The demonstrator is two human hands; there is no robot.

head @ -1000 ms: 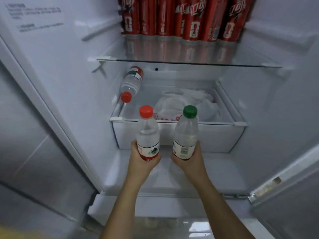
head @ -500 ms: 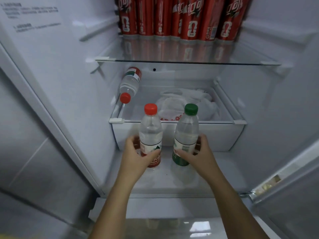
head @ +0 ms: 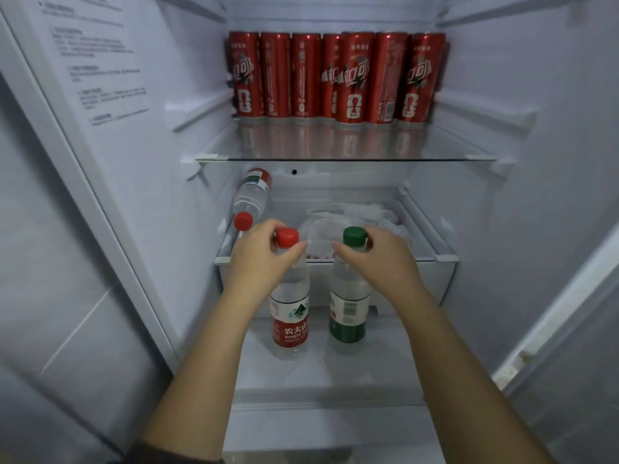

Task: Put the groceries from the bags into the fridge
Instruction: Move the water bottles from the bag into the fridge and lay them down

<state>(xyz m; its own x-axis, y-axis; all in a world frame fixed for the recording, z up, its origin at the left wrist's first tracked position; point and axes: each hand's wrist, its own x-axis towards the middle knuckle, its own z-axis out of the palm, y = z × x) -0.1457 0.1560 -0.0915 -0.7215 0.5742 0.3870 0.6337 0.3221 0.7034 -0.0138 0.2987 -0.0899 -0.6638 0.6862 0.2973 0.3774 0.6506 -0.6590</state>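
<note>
Two water bottles stand upright on the fridge's lower shelf (head: 385,366). The red-capped bottle (head: 290,323) is on the left and my left hand (head: 259,259) grips its neck just under the cap. The green-capped bottle (head: 348,313) stands to its right, and my right hand (head: 378,259) grips its neck below the green cap. A third bottle with a red cap (head: 250,199) lies tilted on the left edge of the drawer (head: 422,272) behind.
Several red cans (head: 338,78) line the back of the glass shelf (head: 345,152) above. A white plastic bag (head: 351,219) lies in the drawer. The fridge walls close in left and right, and the door edge (head: 556,316) stands at the right.
Both bottles went from held in the air to standing on the lower shelf. My hands slid up from their bases to their necks, and the view tilted up.
</note>
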